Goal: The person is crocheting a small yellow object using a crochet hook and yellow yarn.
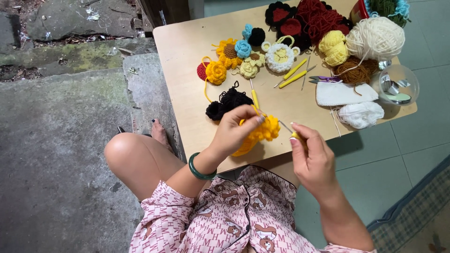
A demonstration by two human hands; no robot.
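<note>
At the centre of the frame, the left hand (234,133) is pinching a yellow crochet piece (262,133), fingers clamped on it. The right hand (311,157) is gripping a crochet hook (287,128), its shaft slanting up-left into the piece just beside it. Both are hovering over the wooden worktop (187,47), near its lower edge; yarn balls (375,37) are lying upper right.

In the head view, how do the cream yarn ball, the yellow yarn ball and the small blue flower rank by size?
Largest to smallest:
1. Cream yarn ball
2. Yellow yarn ball
3. Blue flower
All three lie at a similar distance on the table, so the order looks reliable.
</note>
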